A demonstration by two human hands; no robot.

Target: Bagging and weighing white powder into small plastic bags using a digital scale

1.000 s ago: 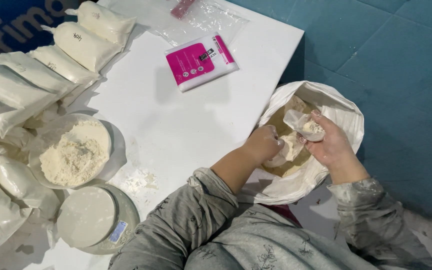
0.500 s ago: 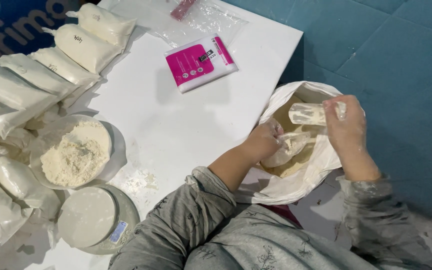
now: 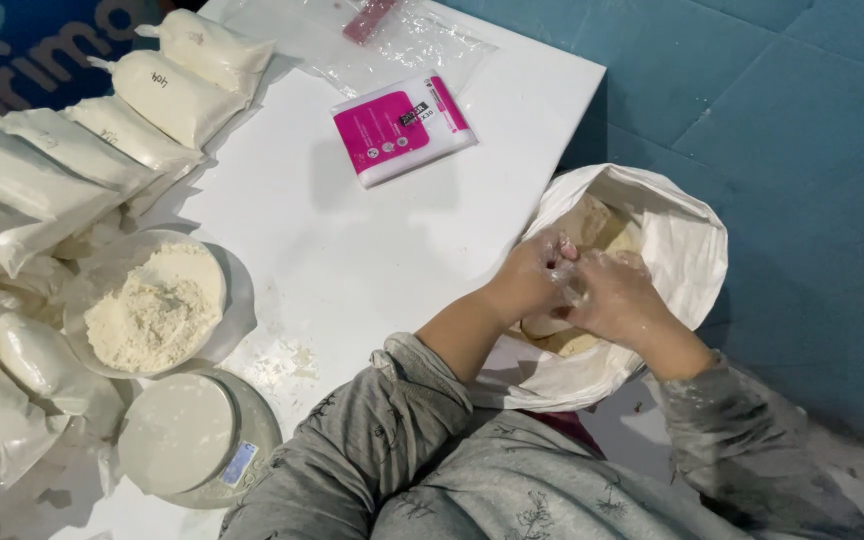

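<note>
Your fingers (image 3: 559,262) hide whatever they pinch in the sack (image 3: 687,250); the bags (image 3: 12,180) run off-frame.

A wide bare strip of the white counter (image 3: 352,250) is lying open in the middle. Filled white bags (image 3: 72,160) are crowding its left side, with a bowl of flour (image 3: 152,305) and a round lid (image 3: 177,432) near them. A pink packet (image 3: 402,128) is sitting up top. Both hands are filling the sack's (image 3: 687,250) mouth.
</note>
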